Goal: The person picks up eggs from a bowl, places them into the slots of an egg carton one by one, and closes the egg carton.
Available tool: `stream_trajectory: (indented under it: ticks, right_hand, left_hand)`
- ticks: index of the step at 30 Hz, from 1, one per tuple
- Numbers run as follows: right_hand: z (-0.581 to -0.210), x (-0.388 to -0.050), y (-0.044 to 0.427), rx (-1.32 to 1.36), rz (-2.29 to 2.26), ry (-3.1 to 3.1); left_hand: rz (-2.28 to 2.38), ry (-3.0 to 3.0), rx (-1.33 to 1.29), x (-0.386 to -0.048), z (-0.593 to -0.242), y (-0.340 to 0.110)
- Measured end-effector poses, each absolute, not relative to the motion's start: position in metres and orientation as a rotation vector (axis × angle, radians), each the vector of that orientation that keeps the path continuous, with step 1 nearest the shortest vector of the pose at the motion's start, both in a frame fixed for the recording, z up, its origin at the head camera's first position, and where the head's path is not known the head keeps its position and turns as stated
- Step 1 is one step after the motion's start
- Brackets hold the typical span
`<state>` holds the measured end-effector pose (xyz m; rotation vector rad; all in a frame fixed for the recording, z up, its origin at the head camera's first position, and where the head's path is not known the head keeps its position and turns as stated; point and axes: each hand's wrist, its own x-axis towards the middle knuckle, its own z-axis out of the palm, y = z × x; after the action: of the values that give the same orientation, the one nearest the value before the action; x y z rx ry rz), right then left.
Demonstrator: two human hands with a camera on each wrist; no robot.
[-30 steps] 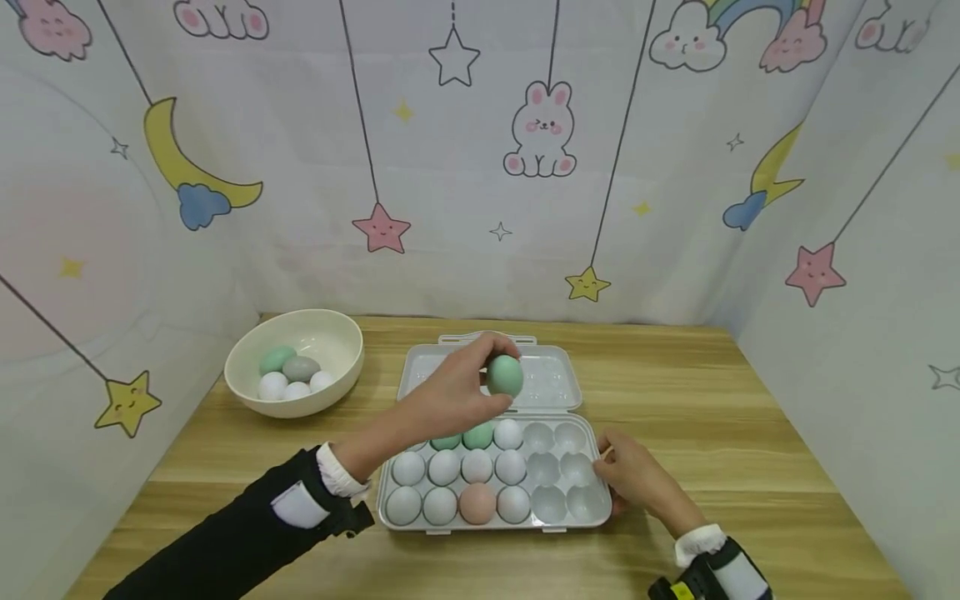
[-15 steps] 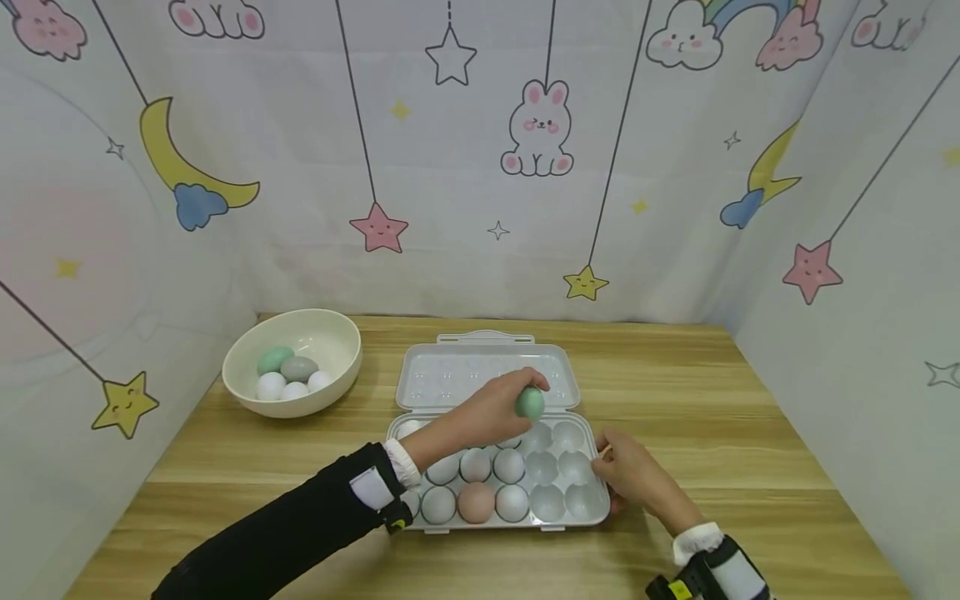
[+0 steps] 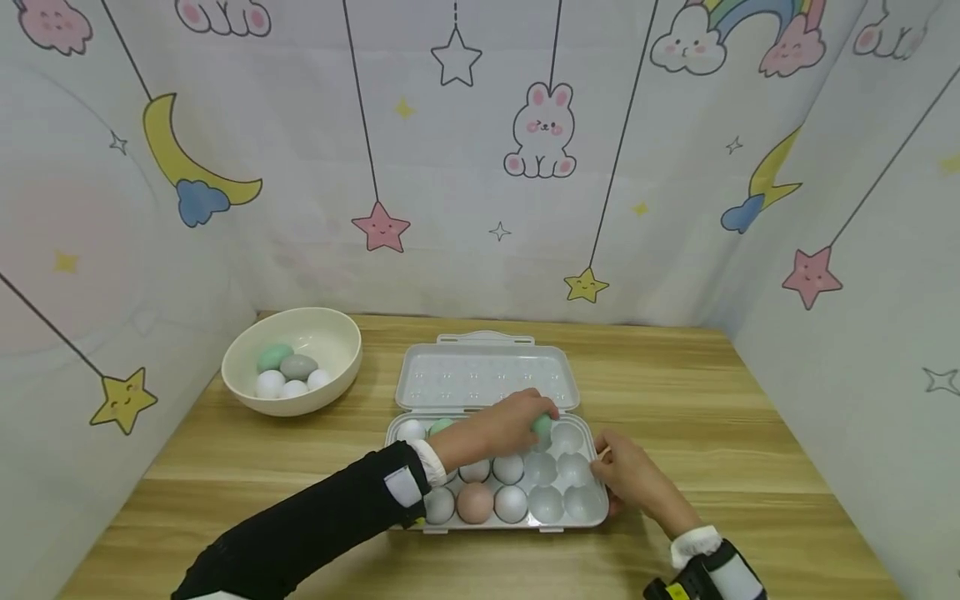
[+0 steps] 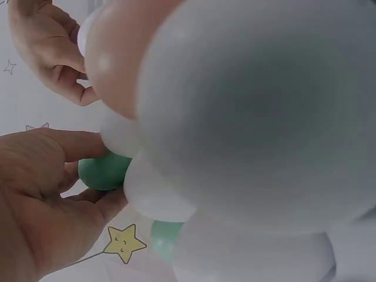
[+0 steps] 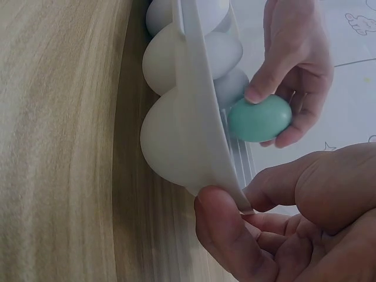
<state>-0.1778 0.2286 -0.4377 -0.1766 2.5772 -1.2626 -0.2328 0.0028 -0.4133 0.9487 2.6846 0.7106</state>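
Observation:
My left hand (image 3: pixel 513 423) pinches a green egg (image 3: pixel 542 425) at the fifth cup of the carton's back row. In the right wrist view that egg (image 5: pixel 259 118) sits between thumb and fingers, its underside by the tray. The left wrist view shows the left hand (image 4: pixel 53 200) round the green egg (image 4: pixel 104 171). My right hand (image 3: pixel 637 479) pinches the right rim of the grey egg carton (image 3: pixel 551 527); in the right wrist view its thumb and fingers (image 5: pixel 220 217) hold the rim. White eggs, a pinkish egg (image 3: pixel 476 502) and green ones fill the left columns.
A cream bowl (image 3: pixel 341 350) with green, grey and white eggs stands at the back left of the wooden table (image 3: pixel 660 375). The carton's lid (image 3: pixel 450 367) lies open behind the tray. A patterned cloth (image 3: pixel 465 275) hangs behind and at both sides.
My left hand has moved right and down with the green egg, from over the lid to the back row's fifth cup. My right hand stays on the carton's rim.

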Motion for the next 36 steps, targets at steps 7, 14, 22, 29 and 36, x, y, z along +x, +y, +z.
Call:
stream_trajectory:
  ticks: [7, 14, 22, 29, 36]
  right_hand:
    - [-0.438, -0.177, 0.229, -0.188, -1.246, 2.591]
    - [-0.438, -0.177, 0.229, -0.2, -1.247, 2.584]
    - [-0.439, -0.178, 0.23, -0.204, -1.25, 2.583]
    - [-0.439, -0.178, 0.23, -0.2, -1.255, 2.588]
    - [-0.438, -0.177, 0.229, -0.206, -1.257, 2.589]
  left_hand:
    - [0.509, 2.765, 1.009, -0.229, -0.42, 0.006]
    - [0.456, 2.767, 1.04, -0.231, -0.423, 0.007]
    - [0.394, 2.785, 1.077, -0.231, -0.425, 0.009]
    - [0.382, 2.801, 1.066, -0.232, -0.423, 0.007]
    - [0.393, 2.82, 1.072, -0.23, -0.417, 0.001]
